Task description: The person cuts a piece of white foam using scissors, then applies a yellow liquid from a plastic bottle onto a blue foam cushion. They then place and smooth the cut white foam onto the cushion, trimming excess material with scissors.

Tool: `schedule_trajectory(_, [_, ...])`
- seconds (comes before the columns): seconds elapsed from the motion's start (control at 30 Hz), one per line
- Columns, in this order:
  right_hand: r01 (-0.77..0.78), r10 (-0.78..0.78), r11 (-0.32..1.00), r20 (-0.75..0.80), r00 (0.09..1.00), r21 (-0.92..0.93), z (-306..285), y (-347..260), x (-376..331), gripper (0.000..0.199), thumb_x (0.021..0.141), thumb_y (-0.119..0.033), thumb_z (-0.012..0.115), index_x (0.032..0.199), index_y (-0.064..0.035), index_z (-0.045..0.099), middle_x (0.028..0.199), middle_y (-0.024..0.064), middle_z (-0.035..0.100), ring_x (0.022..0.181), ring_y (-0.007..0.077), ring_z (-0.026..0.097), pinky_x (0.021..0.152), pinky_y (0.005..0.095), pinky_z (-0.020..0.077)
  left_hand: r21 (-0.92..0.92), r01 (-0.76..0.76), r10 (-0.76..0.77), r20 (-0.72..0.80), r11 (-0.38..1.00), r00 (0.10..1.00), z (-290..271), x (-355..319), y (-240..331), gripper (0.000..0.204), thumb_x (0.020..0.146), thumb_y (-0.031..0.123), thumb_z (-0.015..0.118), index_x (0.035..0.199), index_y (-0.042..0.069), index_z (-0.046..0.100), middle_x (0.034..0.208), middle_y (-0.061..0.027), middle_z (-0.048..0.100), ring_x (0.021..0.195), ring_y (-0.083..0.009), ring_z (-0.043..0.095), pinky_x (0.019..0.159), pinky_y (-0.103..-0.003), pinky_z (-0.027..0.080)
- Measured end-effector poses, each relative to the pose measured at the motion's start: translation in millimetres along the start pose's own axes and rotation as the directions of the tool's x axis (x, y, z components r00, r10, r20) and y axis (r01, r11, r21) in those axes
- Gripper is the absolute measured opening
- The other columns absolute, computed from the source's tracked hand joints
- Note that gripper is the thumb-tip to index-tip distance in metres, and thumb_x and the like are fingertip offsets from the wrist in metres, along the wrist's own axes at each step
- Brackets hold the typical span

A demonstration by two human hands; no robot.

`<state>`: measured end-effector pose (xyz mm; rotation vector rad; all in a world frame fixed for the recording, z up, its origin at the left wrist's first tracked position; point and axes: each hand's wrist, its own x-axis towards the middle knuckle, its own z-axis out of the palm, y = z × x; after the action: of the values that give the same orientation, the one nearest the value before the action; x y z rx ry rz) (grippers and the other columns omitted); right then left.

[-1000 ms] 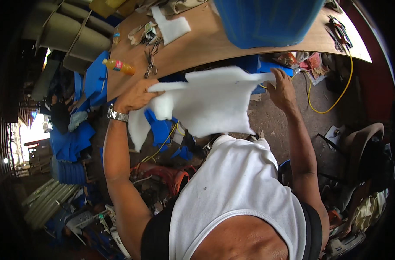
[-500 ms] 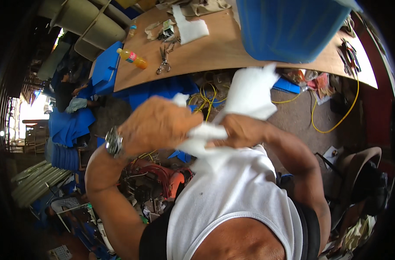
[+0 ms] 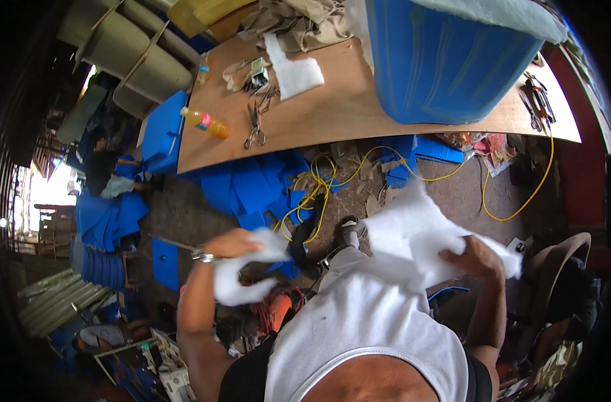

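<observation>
My left hand (image 3: 235, 243), with a watch at the wrist, grips a small curved piece of white wadding (image 3: 237, 289) that hangs blurred by motion. On the right, well apart from it, my right hand (image 3: 478, 257) is closed on a larger white wadding sheet (image 3: 404, 231) spread in front of my body. Both pieces are clear of the table. A third wadding piece (image 3: 297, 79), roughly L-shaped, lies on the wooden table (image 3: 339, 110). Near it are a pair of scissors (image 3: 255, 127) and a bottle of orange drink (image 3: 207, 123).
A large blue bin (image 3: 453, 67) stands on the table's right, with a black-handled tool (image 3: 538, 97) beside it. Blue sheets (image 3: 242, 184) and a yellow cable (image 3: 325, 181) lie on the floor. Another person (image 3: 103, 167) sits at the far left. A chair (image 3: 563, 268) stands at right.
My hands were together on the white wadding. Now they are wide apart, the left with a small piece and the right with the larger sheet. The table shows lower in the view.
</observation>
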<state>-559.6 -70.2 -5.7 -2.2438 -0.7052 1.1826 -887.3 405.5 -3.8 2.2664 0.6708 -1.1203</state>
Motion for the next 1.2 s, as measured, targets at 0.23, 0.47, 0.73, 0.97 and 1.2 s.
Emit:
schedule_trajectory(0.23, [-0.126, 0.090, 0.983, -0.240, 0.967, -0.136, 7, -19, 2, 0.044, 0.083, -0.037, 0.077, 0.110, -0.0036, 0.071, 0.095, 0.0182, 0.072, 0.087, 0.0305, 0.070, 0.080, 0.0417, 0.0528, 0.312, 0.174, 0.212, -0.876, 0.934, 0.434, -220, 104, 52, 0.039, 0.093, 0.035, 0.061, 0.110, -0.001, 0.063, 0.107, -0.0237, 0.064, 0.095, -0.0373, 0.062, 0.086, -0.047, 0.048])
schedule_trajectory(0.47, [0.387, 0.149, 0.830, -0.830, 0.538, 0.400, -12, -11, -71, 0.046, 0.093, -0.027, 0.070, 0.128, 0.0008, 0.060, 0.117, 0.0040, 0.065, 0.106, 0.0145, 0.058, 0.095, 0.0316, 0.0440, -0.078, -0.948, 0.684, -0.675, 0.308, 0.278, -162, 131, 195, 0.090, 0.066, 0.024, 0.091, 0.143, 0.004, 0.048, 0.137, -0.0150, 0.056, 0.129, -0.0268, 0.051, 0.110, -0.041, 0.040])
schedule_trajectory(0.73, [0.468, 0.616, 0.750, -0.750, -0.240, 0.467, -58, 17, -182, 0.064, 0.092, -0.039, 0.070, 0.137, 0.0031, 0.053, 0.126, 0.0125, 0.062, 0.109, 0.0218, 0.062, 0.095, 0.0332, 0.0494, -0.192, -0.896, 0.911, 0.185, 0.401, 0.368, -10, 246, 331, 0.072, 0.070, 0.049, 0.085, 0.121, 0.003, 0.063, 0.114, -0.0205, 0.068, 0.108, -0.0321, 0.065, 0.092, -0.042, 0.049])
schedule_trajectory(0.97, [-0.170, 0.148, 0.978, -0.975, 0.164, 0.120, -128, 191, -188, 0.082, 0.085, -0.052, 0.074, 0.138, 0.0034, 0.045, 0.124, 0.0208, 0.061, 0.116, 0.0351, 0.057, 0.104, 0.0366, 0.0444, -0.353, -0.697, 0.781, 0.274, 0.624, 0.561, 66, 275, 367, 0.027, 0.094, 0.024, 0.069, 0.103, -0.001, 0.072, 0.091, -0.0020, 0.071, 0.078, -0.0089, 0.059, 0.072, -0.028, 0.050])
schedule_trajectory(1.2, [-0.188, 0.193, 0.970, -0.961, 0.198, 0.156, 5, 221, -63, 0.066, 0.087, -0.058, 0.067, 0.133, -0.0120, 0.055, 0.128, 0.0233, 0.058, 0.115, 0.0386, 0.058, 0.101, 0.0468, 0.0458, -0.823, -0.111, 0.580, 0.289, 0.557, 0.762, 99, 228, 495, 0.043, 0.100, 0.037, 0.054, 0.114, -0.003, 0.062, 0.103, -0.0166, 0.069, 0.088, -0.0249, 0.068, 0.082, -0.036, 0.056])
